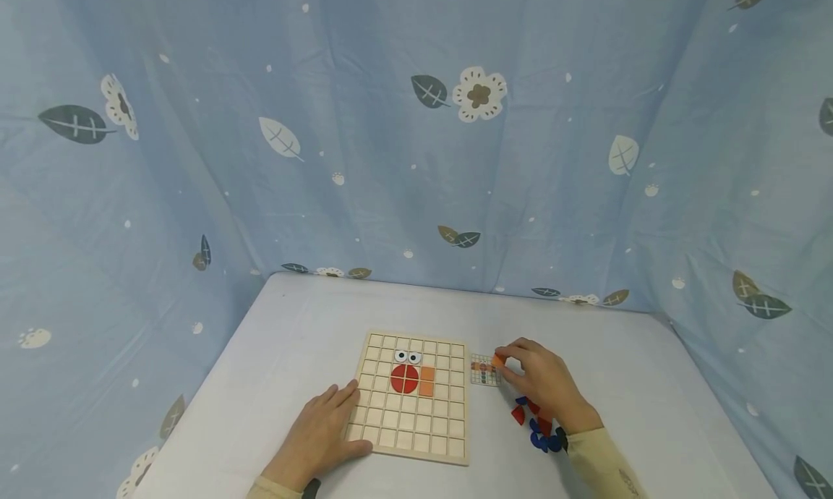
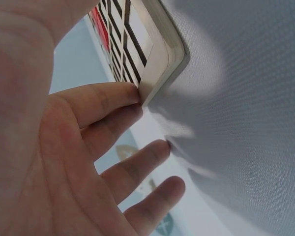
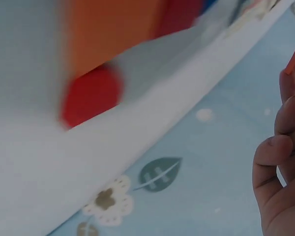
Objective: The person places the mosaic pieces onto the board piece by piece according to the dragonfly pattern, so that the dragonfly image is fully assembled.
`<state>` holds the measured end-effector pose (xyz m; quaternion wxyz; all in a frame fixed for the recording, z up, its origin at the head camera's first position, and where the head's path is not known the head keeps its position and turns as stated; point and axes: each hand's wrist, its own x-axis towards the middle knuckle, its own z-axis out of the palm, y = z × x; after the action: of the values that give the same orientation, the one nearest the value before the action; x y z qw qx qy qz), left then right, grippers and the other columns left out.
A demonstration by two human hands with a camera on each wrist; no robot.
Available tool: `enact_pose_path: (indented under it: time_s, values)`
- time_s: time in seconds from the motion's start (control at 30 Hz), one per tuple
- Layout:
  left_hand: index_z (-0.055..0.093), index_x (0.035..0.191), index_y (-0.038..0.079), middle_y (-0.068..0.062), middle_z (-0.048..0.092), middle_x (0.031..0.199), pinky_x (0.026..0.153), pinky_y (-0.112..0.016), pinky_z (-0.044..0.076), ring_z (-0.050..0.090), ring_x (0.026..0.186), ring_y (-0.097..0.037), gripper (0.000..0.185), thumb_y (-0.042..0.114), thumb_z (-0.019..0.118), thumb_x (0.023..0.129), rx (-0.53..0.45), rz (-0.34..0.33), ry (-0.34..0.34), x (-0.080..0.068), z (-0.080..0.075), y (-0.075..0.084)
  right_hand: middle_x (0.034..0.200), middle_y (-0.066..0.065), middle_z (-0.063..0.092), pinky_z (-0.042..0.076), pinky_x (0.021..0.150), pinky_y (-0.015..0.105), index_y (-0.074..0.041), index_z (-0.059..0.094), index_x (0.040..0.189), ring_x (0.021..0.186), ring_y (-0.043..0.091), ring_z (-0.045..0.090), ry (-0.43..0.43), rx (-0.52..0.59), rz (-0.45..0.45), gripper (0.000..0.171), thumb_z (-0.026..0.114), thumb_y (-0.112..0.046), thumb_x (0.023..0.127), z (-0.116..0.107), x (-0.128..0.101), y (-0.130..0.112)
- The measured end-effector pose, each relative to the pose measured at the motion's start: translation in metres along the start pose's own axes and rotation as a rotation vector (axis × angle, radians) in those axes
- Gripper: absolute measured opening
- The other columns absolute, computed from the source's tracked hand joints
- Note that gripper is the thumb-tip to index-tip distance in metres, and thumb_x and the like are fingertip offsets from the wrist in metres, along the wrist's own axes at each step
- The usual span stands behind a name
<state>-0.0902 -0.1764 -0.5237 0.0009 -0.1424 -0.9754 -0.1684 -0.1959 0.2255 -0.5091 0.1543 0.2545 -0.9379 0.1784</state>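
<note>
Board (image 1: 413,396) lies flat on the desk (image 1: 273,361), and I see my left hand (image 1: 320,435) resting open against its near left corner, fingers (image 2: 105,101) straight, likely to steady it. My right hand (image 1: 545,385) hovers over the small card (image 1: 484,369) beside the board, pinching an orange tile (image 1: 498,360) (red and blue pieces (image 1: 536,423) lie under the wrist).

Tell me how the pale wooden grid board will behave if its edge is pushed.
The pale wooden grid board looks like rigid wood, so it would probably slide whole over the white tabletop rather than bend. It lies flat, so tipping seems unlikely. The left hand touching its corner would likely resist sliding.
</note>
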Motion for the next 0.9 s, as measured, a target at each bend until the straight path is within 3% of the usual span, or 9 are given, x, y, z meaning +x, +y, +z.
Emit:
enact_pose_path:
  time_s: [0.43, 0.63, 0.9]
  values:
    - [0.057, 0.14, -0.003, -0.014, 0.05, 0.151, 0.109, -0.058, 0.041, 0.047, 0.135, -0.044, 0.093, 0.056, 0.083, 0.074, -0.007, -0.001, -0.003, 0.0, 0.001, -0.001, 0.101, -0.008, 0.068, 0.059, 0.07, 0.029, -0.02, 0.077, 0.109, 0.089, 0.013, 0.067, 0.056, 0.072, -0.158, 0.027, 0.085, -0.021, 0.083, 0.015, 0.042, -0.04]
    - [0.057, 0.14, -0.004, -0.015, 0.051, 0.151, 0.109, -0.059, 0.041, 0.047, 0.135, -0.045, 0.093, 0.055, 0.084, 0.074, -0.018, -0.003, -0.007, 0.001, 0.0, 0.0, 0.102, -0.007, 0.068, 0.06, 0.074, 0.029, -0.019, 0.077, 0.109, 0.092, 0.014, 0.068, 0.035, 0.106, -0.163, 0.025, 0.083, -0.024, 0.085, 0.021, 0.061, -0.063]
    - [0.057, 0.14, -0.002, -0.014, 0.049, 0.152, 0.109, -0.06, 0.04, 0.046, 0.135, -0.045, 0.093, 0.057, 0.083, 0.073, -0.028, -0.014, -0.046, 0.003, 0.0, -0.002, 0.102, -0.007, 0.069, 0.059, 0.073, 0.026, -0.021, 0.077, 0.108, 0.09, 0.009, 0.066, 0.006, 0.118, -0.245, 0.022, 0.081, -0.026, 0.087, 0.038, 0.079, -0.094]
